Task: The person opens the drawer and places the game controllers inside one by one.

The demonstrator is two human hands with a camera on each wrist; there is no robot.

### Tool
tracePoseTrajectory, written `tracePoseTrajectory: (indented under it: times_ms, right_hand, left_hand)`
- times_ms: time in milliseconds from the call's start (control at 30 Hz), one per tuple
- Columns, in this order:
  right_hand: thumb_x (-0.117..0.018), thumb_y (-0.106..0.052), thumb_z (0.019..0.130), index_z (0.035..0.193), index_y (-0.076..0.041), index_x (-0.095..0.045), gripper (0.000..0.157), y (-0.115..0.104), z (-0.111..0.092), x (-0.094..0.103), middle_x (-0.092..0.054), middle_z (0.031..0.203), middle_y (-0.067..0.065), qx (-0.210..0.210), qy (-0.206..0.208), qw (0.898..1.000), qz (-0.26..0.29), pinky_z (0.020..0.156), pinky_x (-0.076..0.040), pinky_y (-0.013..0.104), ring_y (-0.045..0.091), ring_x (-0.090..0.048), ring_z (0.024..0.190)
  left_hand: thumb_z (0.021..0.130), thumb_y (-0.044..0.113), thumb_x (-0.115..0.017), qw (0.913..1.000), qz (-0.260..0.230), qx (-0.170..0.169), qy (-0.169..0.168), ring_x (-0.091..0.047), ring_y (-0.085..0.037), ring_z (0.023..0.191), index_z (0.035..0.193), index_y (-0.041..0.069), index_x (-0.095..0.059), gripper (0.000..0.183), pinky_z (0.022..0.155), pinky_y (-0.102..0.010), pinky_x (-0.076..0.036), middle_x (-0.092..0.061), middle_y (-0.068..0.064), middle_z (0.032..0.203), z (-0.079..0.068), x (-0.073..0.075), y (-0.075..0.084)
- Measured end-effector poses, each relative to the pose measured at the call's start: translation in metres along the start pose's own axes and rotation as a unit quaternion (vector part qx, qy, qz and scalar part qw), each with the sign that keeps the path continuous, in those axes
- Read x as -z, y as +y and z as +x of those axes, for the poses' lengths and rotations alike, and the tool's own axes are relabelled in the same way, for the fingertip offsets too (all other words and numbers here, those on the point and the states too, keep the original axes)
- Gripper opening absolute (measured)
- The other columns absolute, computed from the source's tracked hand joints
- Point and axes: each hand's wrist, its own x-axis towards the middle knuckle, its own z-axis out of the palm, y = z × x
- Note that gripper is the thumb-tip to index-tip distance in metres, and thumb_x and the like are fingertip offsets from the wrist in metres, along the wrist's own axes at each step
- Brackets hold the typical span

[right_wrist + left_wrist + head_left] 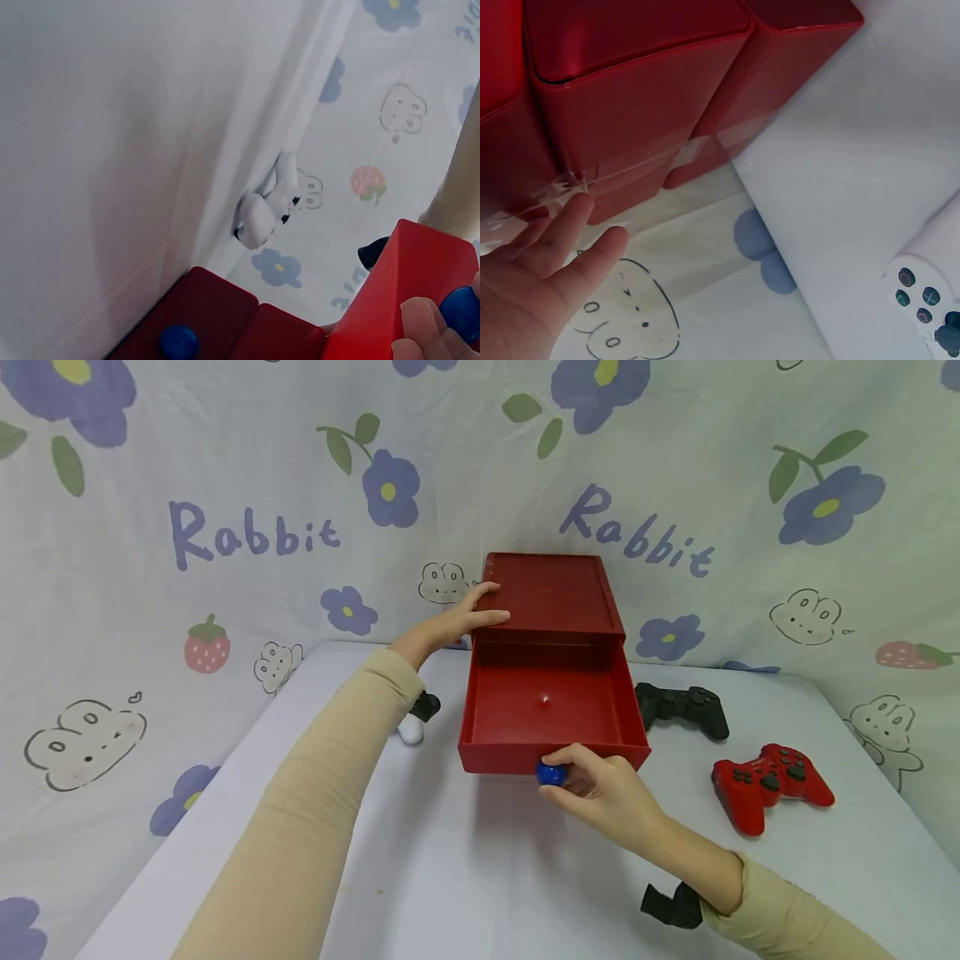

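Observation:
A red drawer cabinet stands at the back of the table with its top drawer pulled far out. My right hand pinches the round blue knob on that drawer's front between thumb and fingers. In the right wrist view, fingertips sit against the same knob, and a second blue knob shows on a lower drawer. My left hand rests on the cabinet's upper left edge, fingers extended. Inside the drawer, the bare red bottom shows a small bright spot.
A black game controller and a red game controller lie right of the cabinet. A white game controller lies on the left, mostly hidden by my forearm in the head view. A patterned cloth hangs behind the table.

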Motion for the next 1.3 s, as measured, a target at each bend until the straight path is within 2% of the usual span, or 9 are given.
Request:
tracePoseTrajectory:
  times_ms: [200, 333, 467, 633, 700, 867, 1033, 1200, 1300]
  right_hand:
    - [-0.069, -0.004, 0.079, 0.104, -0.007, -0.059, 0.028, -0.003, -0.001, 0.003, -0.069, 0.079, 0.001, -0.015, -0.010, 1.000, -0.014, 0.062, -0.051, 0.020, 0.001, -0.060, 0.067]
    - [-0.067, -0.007, 0.081, 0.109, -0.008, -0.059, 0.029, -0.007, -0.005, 0.014, -0.069, 0.084, 0.001, -0.027, -0.022, 0.999, -0.027, 0.065, -0.051, 0.020, 0.004, -0.061, 0.072]
    - [-0.066, -0.007, 0.082, 0.111, -0.009, -0.060, 0.030, -0.014, -0.013, 0.037, -0.069, 0.086, -0.001, -0.030, 0.009, 0.998, -0.048, 0.065, -0.051, 0.021, 0.006, -0.063, 0.075]
    - [-0.068, -0.002, 0.079, 0.111, -0.010, -0.060, 0.034, -0.016, -0.023, 0.070, -0.069, 0.082, -0.002, -0.021, 0.068, 0.992, -0.108, 0.062, -0.051, 0.020, 0.001, -0.062, 0.072]
    - [-0.069, 0.003, 0.076, 0.110, -0.009, -0.061, 0.037, -0.012, -0.026, 0.082, -0.070, 0.081, 0.000, -0.008, 0.090, 0.988, -0.125, 0.062, -0.050, 0.017, -0.001, -0.062, 0.071]
    - [-0.067, 0.004, 0.077, 0.112, -0.010, -0.060, 0.039, 0.004, -0.037, 0.106, -0.070, 0.082, 0.001, -0.044, 0.115, 0.982, -0.146, 0.061, -0.045, 0.009, -0.008, -0.060, 0.070]
    - [-0.067, -0.004, 0.081, 0.114, -0.009, -0.059, 0.034, 0.021, -0.049, 0.127, -0.066, 0.082, -0.016, -0.107, 0.123, 0.975, -0.152, 0.059, -0.044, 0.008, -0.016, -0.056, 0.071]
    - [-0.067, -0.006, 0.081, 0.116, -0.006, -0.057, 0.036, 0.036, -0.059, 0.144, -0.057, 0.082, -0.033, -0.125, 0.135, 0.968, -0.168, 0.060, -0.041, 0.004, -0.020, -0.053, 0.071]
    - [-0.067, -0.006, 0.081, 0.120, -0.004, -0.052, 0.042, 0.045, -0.065, 0.151, -0.057, 0.084, -0.031, -0.138, 0.132, 0.965, -0.178, 0.061, -0.039, 0.002, -0.023, -0.050, 0.072]
  left_hand:
    - [0.088, 0.040, -0.047, 1.0000, 0.003, 0.003, -0.001, -0.015, -0.028, 0.136, 0.144, 0.028, -0.012, 0.068, 0.100, -0.061, -0.022, -0.002, -0.005, 0.151, -0.002, -0.001, 0.000]
    - [0.087, 0.043, -0.048, 1.0000, 0.003, 0.009, -0.002, -0.017, -0.028, 0.135, 0.144, 0.030, -0.012, 0.068, 0.099, -0.063, -0.021, -0.002, -0.004, 0.151, -0.003, -0.002, 0.001]
    - [0.087, 0.042, -0.048, 1.0000, 0.003, 0.002, 0.003, -0.017, -0.028, 0.135, 0.144, 0.028, -0.013, 0.068, 0.099, -0.063, -0.023, -0.003, -0.004, 0.151, -0.002, -0.002, 0.000]
    - [0.088, 0.037, -0.048, 0.9998, -0.002, -0.020, 0.008, -0.017, -0.025, 0.135, 0.144, 0.023, -0.014, 0.067, 0.104, -0.052, -0.022, -0.005, -0.007, 0.150, -0.001, -0.002, -0.003]
    - [0.088, 0.036, -0.048, 0.9997, -0.002, -0.024, 0.010, -0.016, -0.024, 0.135, 0.144, 0.022, -0.014, 0.067, 0.106, -0.049, -0.021, -0.006, -0.007, 0.150, -0.001, -0.002, -0.004]
    - [0.088, 0.036, -0.048, 0.9997, -0.004, -0.020, 0.012, -0.017, -0.025, 0.134, 0.144, 0.022, -0.014, 0.067, 0.106, -0.050, -0.022, -0.007, -0.008, 0.149, -0.002, -0.002, -0.002]
    - [0.088, 0.035, -0.047, 0.9998, -0.010, -0.013, 0.008, -0.017, -0.026, 0.133, 0.144, 0.023, -0.013, 0.067, 0.104, -0.055, -0.022, -0.007, -0.009, 0.149, -0.003, -0.002, -0.001]
    - [0.088, 0.035, -0.047, 0.9998, -0.012, -0.013, 0.009, -0.018, -0.027, 0.133, 0.144, 0.022, -0.013, 0.067, 0.104, -0.055, -0.022, -0.009, -0.009, 0.148, -0.004, -0.003, 0.000]
    - [0.088, 0.035, -0.047, 0.9998, -0.011, -0.015, 0.010, -0.018, -0.026, 0.132, 0.144, 0.021, -0.013, 0.067, 0.105, -0.051, -0.023, -0.011, -0.010, 0.147, -0.003, -0.003, -0.001]
